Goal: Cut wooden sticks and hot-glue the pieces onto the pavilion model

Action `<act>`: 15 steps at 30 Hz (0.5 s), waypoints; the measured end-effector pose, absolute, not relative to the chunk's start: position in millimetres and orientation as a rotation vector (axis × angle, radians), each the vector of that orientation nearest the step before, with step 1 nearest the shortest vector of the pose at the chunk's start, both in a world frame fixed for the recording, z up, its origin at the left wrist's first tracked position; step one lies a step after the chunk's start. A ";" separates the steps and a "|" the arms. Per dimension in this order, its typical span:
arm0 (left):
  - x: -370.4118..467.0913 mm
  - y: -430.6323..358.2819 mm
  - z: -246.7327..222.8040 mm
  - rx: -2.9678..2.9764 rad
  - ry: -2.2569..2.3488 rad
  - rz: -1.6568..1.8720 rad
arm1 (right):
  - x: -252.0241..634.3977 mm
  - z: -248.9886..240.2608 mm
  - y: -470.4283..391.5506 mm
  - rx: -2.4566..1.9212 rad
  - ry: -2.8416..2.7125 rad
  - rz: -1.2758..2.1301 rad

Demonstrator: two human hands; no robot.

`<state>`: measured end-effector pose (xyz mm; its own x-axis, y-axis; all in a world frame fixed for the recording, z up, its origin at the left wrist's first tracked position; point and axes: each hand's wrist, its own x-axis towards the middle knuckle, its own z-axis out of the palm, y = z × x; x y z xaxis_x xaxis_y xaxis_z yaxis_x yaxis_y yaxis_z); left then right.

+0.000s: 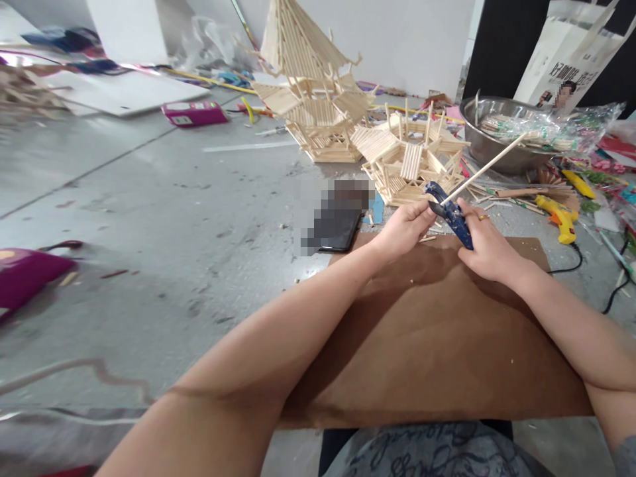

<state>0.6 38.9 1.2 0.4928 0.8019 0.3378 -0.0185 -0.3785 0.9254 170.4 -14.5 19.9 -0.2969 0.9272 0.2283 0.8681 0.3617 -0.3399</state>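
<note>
My right hand (489, 245) is wrapped round blue-handled cutters (454, 215), whose dark jaws point left toward my left hand. A thin wooden stick (487, 165) slants up and right from the jaws. Its lower end is at the jaws and my left fingertips. The fingers of my left hand (408, 228) are pinched together there, seemingly on the stick's end, though the fingers hide the exact grip. Just behind the hands stands a low, unroofed model (410, 156) of wooden sticks. Both hands hover over the far edge of a brown board (447, 344).
A taller stick pagoda (318, 99) stands behind. A black phone (342, 232) lies left of the board. To the right are a metal bowl (521, 156) with bagged sticks and a yellow glue gun (564, 218) with a cord. Purple packs (193, 114) lie on the left floor.
</note>
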 end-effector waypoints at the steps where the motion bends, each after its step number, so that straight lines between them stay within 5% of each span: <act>1: 0.4 38.8 2.3 1.694 0.639 1.001 | 172.6 20.0 -13.4 -1.550 -2.263 0.219; 15: 0.7 36.0 2.9 1.858 0.732 1.147 | 179.6 19.7 -9.2 -1.471 -2.302 0.350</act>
<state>0.7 36.0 2.9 0.4175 0.7982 0.4342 0.0571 -0.5000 0.8641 179.6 -9.2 19.7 -0.3768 0.9077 0.1847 0.8117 0.4196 -0.4063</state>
